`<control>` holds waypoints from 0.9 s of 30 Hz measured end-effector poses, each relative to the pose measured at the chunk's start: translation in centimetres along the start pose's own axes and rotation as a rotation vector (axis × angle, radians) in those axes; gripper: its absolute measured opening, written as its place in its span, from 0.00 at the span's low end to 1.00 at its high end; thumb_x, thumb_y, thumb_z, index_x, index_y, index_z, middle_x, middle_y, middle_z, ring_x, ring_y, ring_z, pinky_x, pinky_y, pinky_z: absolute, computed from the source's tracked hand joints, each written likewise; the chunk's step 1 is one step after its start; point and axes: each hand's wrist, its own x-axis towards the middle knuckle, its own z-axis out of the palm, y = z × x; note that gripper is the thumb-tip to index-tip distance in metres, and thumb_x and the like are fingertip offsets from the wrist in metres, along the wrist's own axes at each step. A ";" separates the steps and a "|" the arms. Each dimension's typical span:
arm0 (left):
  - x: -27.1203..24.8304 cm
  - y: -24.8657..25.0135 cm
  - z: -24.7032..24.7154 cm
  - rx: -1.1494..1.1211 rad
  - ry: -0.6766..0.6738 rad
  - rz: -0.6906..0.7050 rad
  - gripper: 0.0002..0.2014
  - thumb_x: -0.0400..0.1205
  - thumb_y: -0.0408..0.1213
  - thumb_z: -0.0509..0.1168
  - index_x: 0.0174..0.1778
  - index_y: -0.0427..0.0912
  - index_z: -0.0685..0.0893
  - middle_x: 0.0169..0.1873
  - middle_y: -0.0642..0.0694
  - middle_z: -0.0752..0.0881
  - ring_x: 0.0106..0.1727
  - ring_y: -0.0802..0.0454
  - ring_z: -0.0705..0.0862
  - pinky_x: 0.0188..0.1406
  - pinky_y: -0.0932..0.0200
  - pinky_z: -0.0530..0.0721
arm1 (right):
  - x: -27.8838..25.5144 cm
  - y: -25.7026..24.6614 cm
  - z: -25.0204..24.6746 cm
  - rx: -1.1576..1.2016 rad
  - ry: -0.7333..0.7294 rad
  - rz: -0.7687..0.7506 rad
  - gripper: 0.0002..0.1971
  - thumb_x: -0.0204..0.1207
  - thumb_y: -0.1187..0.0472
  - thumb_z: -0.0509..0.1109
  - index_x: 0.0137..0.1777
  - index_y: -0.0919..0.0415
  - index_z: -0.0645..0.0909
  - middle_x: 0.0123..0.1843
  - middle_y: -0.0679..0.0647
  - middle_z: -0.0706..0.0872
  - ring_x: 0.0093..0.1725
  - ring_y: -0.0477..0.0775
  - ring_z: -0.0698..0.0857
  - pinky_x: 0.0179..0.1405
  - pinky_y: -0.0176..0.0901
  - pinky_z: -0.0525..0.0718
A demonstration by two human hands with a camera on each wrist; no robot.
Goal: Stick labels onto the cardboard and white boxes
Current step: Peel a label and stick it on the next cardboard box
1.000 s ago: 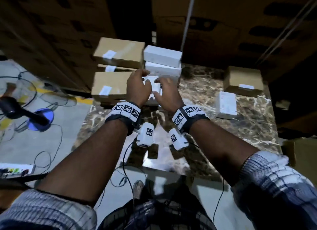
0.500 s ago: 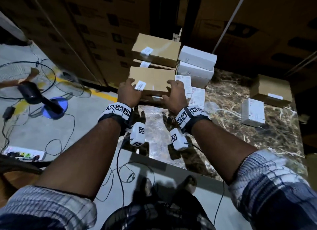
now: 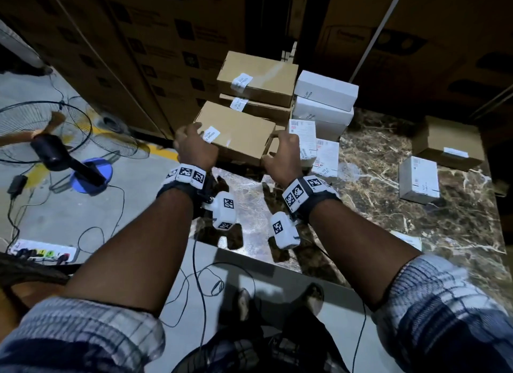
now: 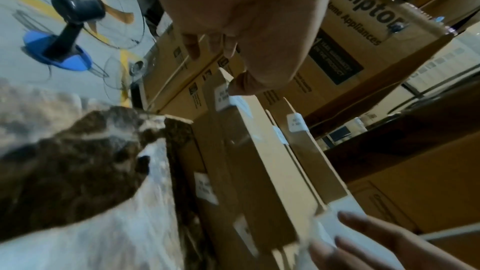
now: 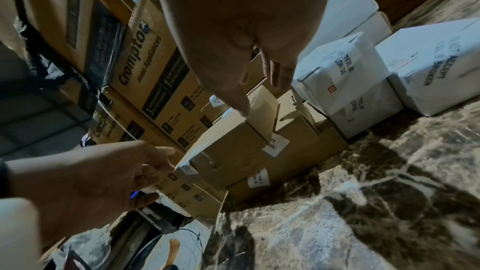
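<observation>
Two hands at frame centre | left hand [image 3: 194, 147] and right hand [image 3: 283, 153], fingers loosely open, bracket labelled box [image 3: 238, 135] without gripping | step: stacking labelled box | next: fetch unlabelled box [image 3: 419, 178], right.

Warehouse or stockroom, tall stacks of printed appliance cartons [image 3: 172, 39], small parcels [image 3: 256, 78] on a marble counter [image 3: 402, 233], pedestal fan [image 3: 47, 147] on concrete floor [image 3: 69, 211].

Free: bare marble tabletop [image 3: 249, 206] near edge | Blocked: cardboard stack [image 3: 258, 78] left-rear, white boxes [image 3: 324, 89] beside it
</observation>
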 end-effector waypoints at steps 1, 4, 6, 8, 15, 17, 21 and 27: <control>1.0 -0.6 -0.3 0.014 0.005 -0.026 0.26 0.76 0.31 0.64 0.72 0.47 0.77 0.78 0.39 0.68 0.77 0.36 0.66 0.74 0.46 0.70 | 0.0 0.1 0.2 0.003 -0.014 0.000 0.29 0.71 0.69 0.77 0.72 0.60 0.74 0.70 0.60 0.71 0.66 0.55 0.75 0.61 0.36 0.73; 3.0 -1.4 -1.5 0.017 -0.113 -0.014 0.24 0.74 0.37 0.63 0.68 0.37 0.78 0.74 0.30 0.74 0.73 0.30 0.71 0.72 0.39 0.72 | -0.5 0.1 0.9 0.030 -0.075 -0.005 0.33 0.71 0.64 0.81 0.75 0.58 0.73 0.72 0.58 0.71 0.65 0.50 0.73 0.64 0.36 0.73; 3.4 -1.2 -1.7 -0.019 -0.207 -0.002 0.23 0.79 0.33 0.63 0.71 0.34 0.78 0.73 0.33 0.77 0.73 0.34 0.74 0.70 0.45 0.72 | -0.9 0.0 1.6 0.047 -0.127 -0.006 0.35 0.70 0.63 0.82 0.76 0.58 0.72 0.74 0.60 0.72 0.69 0.55 0.76 0.70 0.42 0.77; 3.5 -1.3 -1.5 -0.077 -0.230 0.004 0.26 0.79 0.32 0.67 0.76 0.38 0.76 0.75 0.40 0.77 0.75 0.41 0.75 0.71 0.52 0.72 | -1.2 0.0 2.1 0.052 -0.166 -0.013 0.36 0.70 0.62 0.82 0.77 0.59 0.72 0.75 0.62 0.72 0.73 0.58 0.76 0.74 0.47 0.76; 1.2 -1.8 -0.8 -0.090 -0.151 0.194 0.28 0.72 0.33 0.68 0.71 0.40 0.82 0.66 0.36 0.83 0.66 0.41 0.82 0.68 0.53 0.80 | -1.4 -0.5 1.9 0.062 -0.027 0.031 0.33 0.71 0.64 0.82 0.75 0.54 0.75 0.75 0.60 0.70 0.74 0.60 0.72 0.75 0.47 0.75; 0.6 -1.8 -0.8 -0.094 -0.099 0.211 0.28 0.71 0.35 0.66 0.70 0.45 0.82 0.67 0.36 0.78 0.70 0.40 0.77 0.73 0.56 0.75 | -1.6 -1.0 1.2 0.043 0.033 0.015 0.31 0.71 0.64 0.81 0.73 0.52 0.76 0.74 0.60 0.70 0.74 0.59 0.71 0.74 0.48 0.77; -1.4 -0.1 -1.7 -0.194 0.019 0.253 0.23 0.76 0.30 0.65 0.67 0.48 0.83 0.66 0.39 0.71 0.66 0.45 0.73 0.68 0.68 0.69 | -2.2 -2.2 -1.0 0.102 0.136 -0.041 0.28 0.71 0.64 0.80 0.70 0.50 0.77 0.72 0.58 0.71 0.73 0.57 0.69 0.71 0.50 0.79; -5.4 3.6 -1.0 -0.223 0.025 0.426 0.20 0.76 0.35 0.66 0.65 0.50 0.83 0.60 0.41 0.72 0.63 0.44 0.74 0.68 0.55 0.75 | -4.0 -0.3 -7.0 0.142 0.285 -0.030 0.27 0.67 0.60 0.81 0.66 0.51 0.79 0.66 0.55 0.73 0.69 0.58 0.73 0.69 0.55 0.80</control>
